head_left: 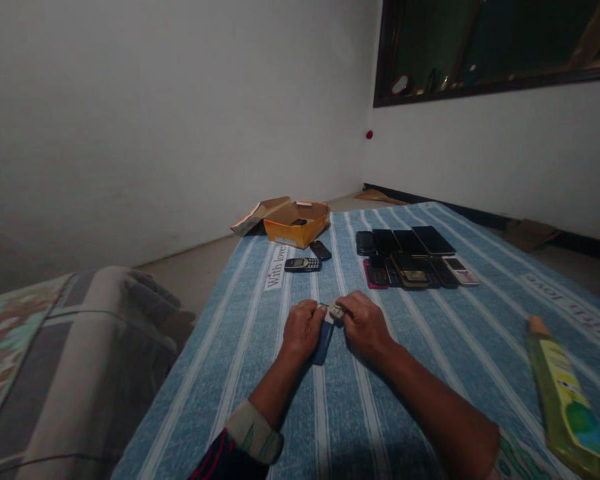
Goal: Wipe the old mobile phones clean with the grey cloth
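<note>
My left hand is closed round a slim mobile phone with a dark blue body and a paler upper end. My right hand pinches a small, pale, crumpled cloth against the phone's upper end. Both hands are close together over the striped blue tablecloth. Beyond them lie a keypad phone with a small screen and a dark phone at an angle. My left fingers hide part of the held phone.
An open orange cardboard box holds a dark item at the back left. Several phones lie in rows at the back right. A bottle of yellowish liquid is at the right. A cloth-covered seat stands left of the table.
</note>
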Tool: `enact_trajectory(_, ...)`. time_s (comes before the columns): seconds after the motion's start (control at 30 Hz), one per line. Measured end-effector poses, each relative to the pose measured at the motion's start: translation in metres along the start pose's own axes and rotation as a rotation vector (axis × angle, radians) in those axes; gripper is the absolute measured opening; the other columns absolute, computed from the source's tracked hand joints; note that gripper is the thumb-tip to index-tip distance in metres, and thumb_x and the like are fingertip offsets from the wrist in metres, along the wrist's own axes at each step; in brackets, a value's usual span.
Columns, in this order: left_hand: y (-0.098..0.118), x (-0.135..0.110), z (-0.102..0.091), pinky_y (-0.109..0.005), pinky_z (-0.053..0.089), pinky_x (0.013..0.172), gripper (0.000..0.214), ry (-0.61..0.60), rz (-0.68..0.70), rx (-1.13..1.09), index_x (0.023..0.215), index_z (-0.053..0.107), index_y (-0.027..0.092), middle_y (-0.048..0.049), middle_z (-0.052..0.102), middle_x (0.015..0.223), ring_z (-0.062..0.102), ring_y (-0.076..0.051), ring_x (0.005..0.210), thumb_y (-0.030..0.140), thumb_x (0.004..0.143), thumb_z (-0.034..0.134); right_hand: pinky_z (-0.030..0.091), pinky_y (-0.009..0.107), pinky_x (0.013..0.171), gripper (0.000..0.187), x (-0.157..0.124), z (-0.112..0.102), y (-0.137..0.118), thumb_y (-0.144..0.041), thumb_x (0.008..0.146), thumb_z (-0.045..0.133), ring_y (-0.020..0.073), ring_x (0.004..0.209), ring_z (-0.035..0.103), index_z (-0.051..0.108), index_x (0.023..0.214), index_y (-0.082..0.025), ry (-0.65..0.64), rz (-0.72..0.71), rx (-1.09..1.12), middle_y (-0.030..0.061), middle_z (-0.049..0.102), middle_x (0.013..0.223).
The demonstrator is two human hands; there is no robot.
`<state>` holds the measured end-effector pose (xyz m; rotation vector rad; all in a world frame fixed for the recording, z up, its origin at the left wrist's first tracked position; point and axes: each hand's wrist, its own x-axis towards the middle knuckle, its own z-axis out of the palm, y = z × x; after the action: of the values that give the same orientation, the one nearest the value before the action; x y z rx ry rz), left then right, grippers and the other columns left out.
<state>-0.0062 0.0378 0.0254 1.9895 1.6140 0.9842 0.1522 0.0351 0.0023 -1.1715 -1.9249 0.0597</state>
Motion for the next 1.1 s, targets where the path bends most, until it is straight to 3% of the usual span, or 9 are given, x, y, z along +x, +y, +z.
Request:
enact_trajectory(0.2,0.003,0.0,0.004,-0.041,0.043,0.097,0.031,-0.103,0.052,0.291,0.073,0.072,0.016,-0.015,0.07,0.11,0.062,-0.028,0.107,0.025,0.089,0.048,0.043,0.026,0.071,0.028,-0.003,0.004,0.009,0.0,0.077,0.049,0.0185,0.08,0.057,0.066,0.086,-0.02,-0.04,0.028,-0.042,0.0044,0.061,0.082)
enact_trajectory(0.33,0.004,-0.011,-0.005,-0.042,0.044,0.096,0.024,-0.139,0.052,0.294,0.079,0.073,0.017,-0.0134,0.07,0.109,0.061,-0.029,0.107,0.03,0.086,0.054,0.042,0.027,0.071,0.031,-0.004,0.002,0.008,0.003,0.076,0.047,0.0187,0.08,0.055,0.066,0.086,-0.019,-0.052,0.016,-0.082,0.0049,0.06,0.082)
enact_trajectory(0.43,0.004,-0.024,-0.01,-0.044,0.046,0.094,0.026,-0.129,0.03,0.286,0.087,0.073,0.016,-0.0136,0.068,0.113,0.06,-0.033,0.108,0.038,0.074,0.068,0.04,0.028,0.07,0.024,-0.007,-0.001,-0.002,0.0,0.08,0.05,0.0195,0.079,0.053,0.065,0.085,-0.018,-0.094,-0.074,-0.139,0.0054,0.059,0.081)
enact_trajectory(0.57,0.003,-0.036,-0.01,-0.047,0.044,0.1,0.038,-0.136,-0.011,0.313,0.094,0.072,0.009,-0.0217,0.059,0.13,0.054,-0.038,0.119,0.035,0.067,0.075,0.035,0.029,0.066,0.011,-0.008,-0.001,-0.016,-0.01,0.085,0.059,0.0195,0.077,0.049,0.065,0.082,-0.019,-0.174,-0.216,-0.244,0.0047,0.058,0.08)
enact_trajectory(0.8,0.005,-0.039,-0.006,-0.044,0.044,0.103,0.032,-0.109,-0.019,0.321,0.094,0.072,0.01,-0.0191,0.061,0.13,0.054,-0.035,0.121,0.029,0.068,0.074,0.031,0.029,0.064,0.013,0.0,0.005,-0.016,-0.01,0.085,0.063,0.0189,0.076,0.048,0.065,0.073,-0.017,-0.165,-0.148,-0.385,0.0055,0.058,0.077)
enact_trajectory(0.97,-0.001,-0.042,-0.003,-0.044,0.045,0.103,0.023,-0.074,0.024,0.317,0.09,0.072,0.01,-0.0185,0.063,0.127,0.057,-0.033,0.118,0.023,0.071,0.069,0.031,0.029,0.066,0.01,-0.009,0.007,-0.028,-0.013,0.088,0.063,0.018,0.074,0.047,0.066,0.079,-0.017,-0.176,-0.288,-0.294,0.0036,0.057,0.076)
enact_trajectory(1.1,-0.005,-0.043,0.0,-0.046,0.046,0.102,0.03,-0.061,0.036,0.314,0.093,0.072,0.01,-0.019,0.062,0.128,0.056,-0.034,0.118,0.027,0.07,0.072,0.03,0.029,0.064,0.014,-0.003,0.007,-0.026,-0.012,0.087,0.062,0.0186,0.076,0.047,0.066,0.075,-0.017,-0.183,-0.164,-0.343,0.0053,0.058,0.078)
